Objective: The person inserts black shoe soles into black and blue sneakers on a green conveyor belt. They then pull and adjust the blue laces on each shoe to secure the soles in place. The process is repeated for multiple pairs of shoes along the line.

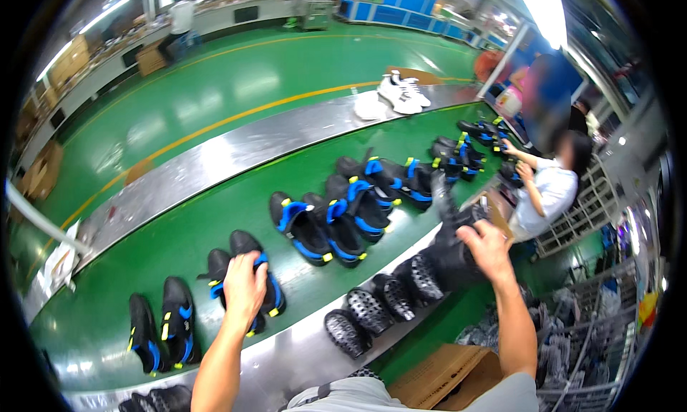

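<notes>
Pairs of black shoes with blue linings and yellow tabs stand along a green conveyor belt (300, 297). My left hand (245, 283) is closed over a pair at the near left, its fingers on a black-and-blue shoe (245, 241); part of that pair is hidden under the hand. At the right, my right hand (488, 249) is bent round a dark black item (454, 253), smeared by motion, so its kind is unclear. Beside it, several black perforated shoe-shaped inserts (368, 310) lie in a row on the metal ledge (286, 351).
A cardboard box (447, 376) stands close to my body, with wire racks (587, 362) of clear-wrapped items at the right. White sneakers (402, 91) sit on the far metal edge. A co-worker in a light shirt (554, 194) handles shoes farther along the belt.
</notes>
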Tool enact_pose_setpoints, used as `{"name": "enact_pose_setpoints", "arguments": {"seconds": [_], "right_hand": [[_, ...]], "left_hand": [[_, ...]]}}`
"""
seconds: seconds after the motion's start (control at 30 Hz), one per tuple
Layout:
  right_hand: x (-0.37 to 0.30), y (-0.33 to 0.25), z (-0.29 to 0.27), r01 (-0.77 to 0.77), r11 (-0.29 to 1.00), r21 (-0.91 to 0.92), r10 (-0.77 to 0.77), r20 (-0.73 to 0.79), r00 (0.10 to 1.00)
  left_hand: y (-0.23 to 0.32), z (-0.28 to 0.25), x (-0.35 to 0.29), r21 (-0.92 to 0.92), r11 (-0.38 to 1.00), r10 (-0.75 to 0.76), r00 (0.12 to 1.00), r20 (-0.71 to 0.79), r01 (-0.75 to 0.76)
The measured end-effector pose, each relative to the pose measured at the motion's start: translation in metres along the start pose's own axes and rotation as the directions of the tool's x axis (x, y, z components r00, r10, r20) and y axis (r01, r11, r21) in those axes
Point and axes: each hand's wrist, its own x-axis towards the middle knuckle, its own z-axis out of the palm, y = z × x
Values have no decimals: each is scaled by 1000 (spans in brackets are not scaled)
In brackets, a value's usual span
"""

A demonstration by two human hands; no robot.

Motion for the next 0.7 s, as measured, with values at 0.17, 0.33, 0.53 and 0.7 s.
{"name": "enact_pose_setpoints", "arguments": {"seconds": [0.17, 0.33, 0.53, 0.7], "right_hand": [[-45, -92, 125, -219, 952, 212, 18, 677, 736], [-60, -155, 222, -162, 982, 94, 2, 860, 509], [-65, -175, 308, 76, 997, -22, -34, 748, 663], [-100, -195, 388, 295, 938, -183, -181, 468, 865]], "left_hand": [[-65, 10, 13, 240, 960, -214, 926, 310, 141], [-97, 25, 13, 226, 937, -333, 873, 356, 265], [-114, 47, 21, 198, 945, -316, 879, 357, 259], [-108, 48, 25, 70, 992, -121, 889, 441, 100]]}}
